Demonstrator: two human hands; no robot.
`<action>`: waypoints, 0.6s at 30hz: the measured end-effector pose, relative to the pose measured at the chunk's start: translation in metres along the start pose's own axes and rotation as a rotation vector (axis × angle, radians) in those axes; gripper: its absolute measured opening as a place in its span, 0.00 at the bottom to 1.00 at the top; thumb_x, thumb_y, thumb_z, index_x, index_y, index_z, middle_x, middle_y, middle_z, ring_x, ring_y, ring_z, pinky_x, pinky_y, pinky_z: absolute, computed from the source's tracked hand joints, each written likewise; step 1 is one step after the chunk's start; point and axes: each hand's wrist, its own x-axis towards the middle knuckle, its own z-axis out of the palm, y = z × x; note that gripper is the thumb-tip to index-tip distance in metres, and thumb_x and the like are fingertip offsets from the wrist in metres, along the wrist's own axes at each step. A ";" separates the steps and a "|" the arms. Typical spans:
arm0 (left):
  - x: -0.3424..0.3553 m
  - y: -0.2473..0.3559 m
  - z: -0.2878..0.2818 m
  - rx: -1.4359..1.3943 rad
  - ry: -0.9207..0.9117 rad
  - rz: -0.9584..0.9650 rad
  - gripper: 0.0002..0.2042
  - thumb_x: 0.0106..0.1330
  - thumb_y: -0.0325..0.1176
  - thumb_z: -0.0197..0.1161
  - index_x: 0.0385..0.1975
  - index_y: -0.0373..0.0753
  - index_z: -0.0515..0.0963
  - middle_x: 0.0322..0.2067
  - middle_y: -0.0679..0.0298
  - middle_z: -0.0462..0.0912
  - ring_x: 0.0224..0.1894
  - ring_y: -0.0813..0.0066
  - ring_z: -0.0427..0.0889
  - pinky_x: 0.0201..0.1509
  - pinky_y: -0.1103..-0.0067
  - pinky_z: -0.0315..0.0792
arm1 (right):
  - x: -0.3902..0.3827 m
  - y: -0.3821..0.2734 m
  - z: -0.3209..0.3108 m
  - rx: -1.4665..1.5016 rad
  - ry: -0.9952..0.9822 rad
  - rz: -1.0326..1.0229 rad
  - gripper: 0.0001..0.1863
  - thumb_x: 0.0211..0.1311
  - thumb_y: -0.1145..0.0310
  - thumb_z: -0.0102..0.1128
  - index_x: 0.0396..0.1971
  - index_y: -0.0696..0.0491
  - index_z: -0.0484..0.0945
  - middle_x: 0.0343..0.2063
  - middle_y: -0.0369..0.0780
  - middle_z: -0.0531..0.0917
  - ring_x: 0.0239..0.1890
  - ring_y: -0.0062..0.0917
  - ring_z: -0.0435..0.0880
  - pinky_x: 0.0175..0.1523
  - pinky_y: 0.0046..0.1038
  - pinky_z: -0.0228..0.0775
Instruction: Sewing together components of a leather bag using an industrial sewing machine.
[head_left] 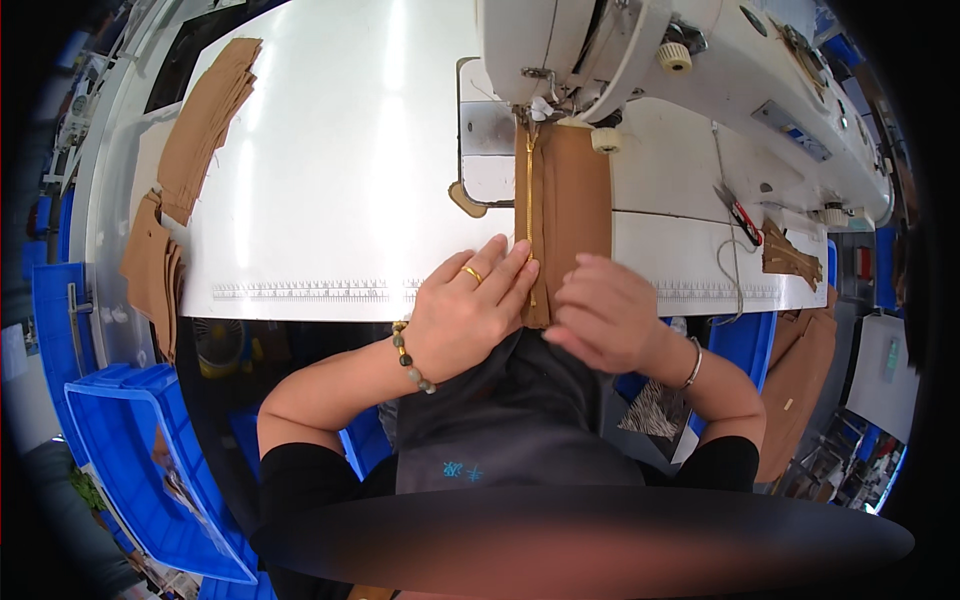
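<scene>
A brown fabric piece (578, 190) runs from under the sewing machine's needle area (540, 108) to the table's front edge. Along its left side lies a gold-toothed zipper (530, 190) on brown tape. Flat across the lower zipper rests my left hand (475, 305), its fingers stretched out and lying on the tape. My right hand (610, 312) is just right of the zipper's lower end, over the fabric; its fingers are bent and smeared by motion. Whether anything is between them does not show.
Stacked brown fabric pieces (205, 130) lie at the table's left. Red-handled thread snips (742, 218) and brown zippers (790, 255) lie at the right. A ruler strip (310, 290) follows the front edge. Blue bins (150, 470) stand below left; more brown fabric (800, 390) hangs at right.
</scene>
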 end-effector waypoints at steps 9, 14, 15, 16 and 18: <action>0.004 0.003 -0.007 -0.023 -0.071 -0.023 0.30 0.48 0.36 0.72 0.55 0.36 0.83 0.57 0.58 0.84 0.57 0.62 0.81 0.57 0.69 0.79 | 0.050 0.082 0.010 -0.298 -0.167 0.130 0.30 0.59 0.49 0.70 0.57 0.53 0.80 0.61 0.48 0.77 0.63 0.45 0.78 0.59 0.38 0.79; 0.000 -0.001 -0.004 -0.051 -0.080 -0.003 0.28 0.51 0.37 0.72 0.54 0.33 0.83 0.58 0.56 0.83 0.56 0.62 0.80 0.59 0.68 0.79 | 0.043 0.083 0.011 -0.238 -0.188 0.182 0.37 0.58 0.44 0.70 0.63 0.51 0.78 0.66 0.51 0.74 0.68 0.48 0.75 0.55 0.38 0.79; 0.000 -0.002 -0.003 -0.060 -0.071 0.004 0.28 0.51 0.39 0.73 0.54 0.33 0.83 0.57 0.56 0.83 0.55 0.62 0.80 0.59 0.68 0.78 | 0.041 0.083 0.010 -0.230 -0.182 0.184 0.37 0.58 0.44 0.70 0.63 0.51 0.78 0.66 0.51 0.74 0.68 0.48 0.75 0.55 0.38 0.79; 0.000 -0.003 -0.002 -0.071 -0.076 0.010 0.29 0.51 0.40 0.73 0.53 0.33 0.83 0.57 0.55 0.83 0.55 0.62 0.80 0.59 0.69 0.78 | 0.041 0.083 0.009 -0.222 -0.211 0.202 0.38 0.56 0.43 0.71 0.63 0.51 0.78 0.67 0.51 0.73 0.68 0.48 0.74 0.56 0.38 0.79; -0.001 -0.001 -0.001 -0.090 -0.037 0.013 0.28 0.52 0.43 0.74 0.53 0.34 0.84 0.57 0.56 0.83 0.56 0.62 0.80 0.59 0.69 0.78 | 0.041 0.082 0.007 -0.215 -0.236 0.210 0.39 0.55 0.42 0.71 0.63 0.51 0.78 0.68 0.51 0.72 0.69 0.48 0.74 0.56 0.39 0.79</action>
